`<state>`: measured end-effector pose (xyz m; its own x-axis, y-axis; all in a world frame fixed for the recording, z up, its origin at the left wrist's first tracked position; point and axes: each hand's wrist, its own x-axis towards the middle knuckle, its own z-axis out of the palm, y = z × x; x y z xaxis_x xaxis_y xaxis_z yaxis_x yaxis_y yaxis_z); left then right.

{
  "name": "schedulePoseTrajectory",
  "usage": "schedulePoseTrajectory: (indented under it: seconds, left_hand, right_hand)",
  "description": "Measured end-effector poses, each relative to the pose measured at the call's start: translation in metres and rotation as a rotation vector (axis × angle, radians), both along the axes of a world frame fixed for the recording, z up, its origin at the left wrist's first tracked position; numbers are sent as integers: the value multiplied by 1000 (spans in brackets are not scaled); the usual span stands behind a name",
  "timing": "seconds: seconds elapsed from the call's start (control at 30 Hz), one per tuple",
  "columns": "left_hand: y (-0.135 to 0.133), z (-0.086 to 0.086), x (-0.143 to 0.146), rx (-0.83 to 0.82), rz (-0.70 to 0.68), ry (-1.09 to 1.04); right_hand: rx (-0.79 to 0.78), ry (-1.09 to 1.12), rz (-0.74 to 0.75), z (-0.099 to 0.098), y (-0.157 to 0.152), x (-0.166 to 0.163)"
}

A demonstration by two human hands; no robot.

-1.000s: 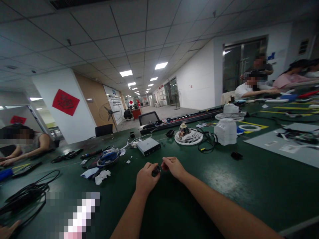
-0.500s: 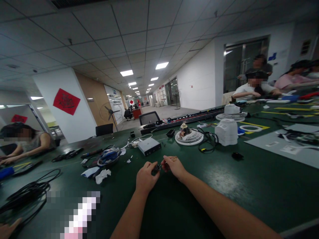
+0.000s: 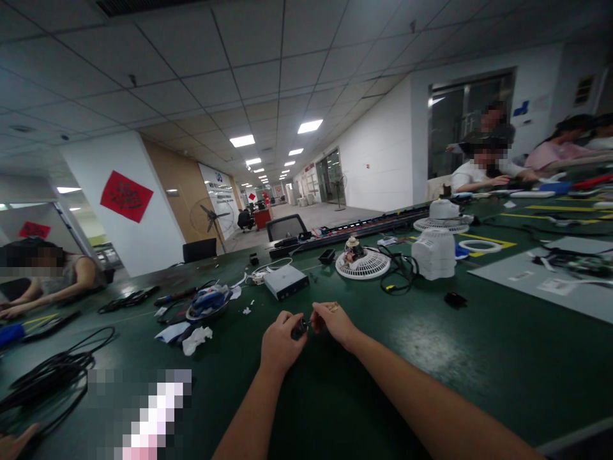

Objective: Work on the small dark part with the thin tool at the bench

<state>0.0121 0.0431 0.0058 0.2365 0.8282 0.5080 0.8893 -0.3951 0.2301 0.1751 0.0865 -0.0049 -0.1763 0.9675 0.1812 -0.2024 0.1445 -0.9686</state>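
My left hand [image 3: 282, 338] is closed around a small dark cylindrical part [image 3: 299, 328], whose round end faces right. Close beside that end, my right hand [image 3: 334, 322] is closed with thumb and fingers pinched together. Whatever the right fingers hold is too small and dark to make out. Both hands are just above the green table [image 3: 402, 396]. Beyond them lies a grey-white box-shaped device [image 3: 286, 281] with a dark front edge.
A round white fan grille [image 3: 363, 265] bearing a motor lies behind my right hand, with a white plastic housing [image 3: 433, 254] to its right. Crumpled tissue [image 3: 196, 340] and coiled black cable [image 3: 52, 370] are at left. People sit at both sides.
My hands stay almost in place, with the fingertips of the right shifting slightly beside the dark part. At the far right, a standing person has moved a little.
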Motion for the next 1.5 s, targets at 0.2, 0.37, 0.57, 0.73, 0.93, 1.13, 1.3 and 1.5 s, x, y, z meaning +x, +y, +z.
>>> schedulePoseTrajectory:
  seconds: [0.2,0.37,0.57,0.73,0.93,1.13,1.3,1.5]
  left_hand:
    - [0,1,2,1,-14,-5]
    - [0,1,2,-15,6,9]
    - [-1,2,2,-24,2,24]
    - [-1,1,2,-21,1,40]
    - [-1,0,1,-30,23,52]
    - [0,1,2,-34,52,123]
    - [0,2,4,-58,76,212]
    - [0,2,3,-97,107,253]
  right_hand:
    - [24,1,-25,-1,0,1]
    - [26,1,1,0,-2,0]
    - [20,10,7,0,-1,1]
    - [25,-20,-38,-1,2,2]
    - [-26,27,18,-3,2,0]
    - [-29,25,33,-6,4,0]
    - [-9,-29,18,-7,5,0]
    - [-3,-79,12,-7,3,-1]
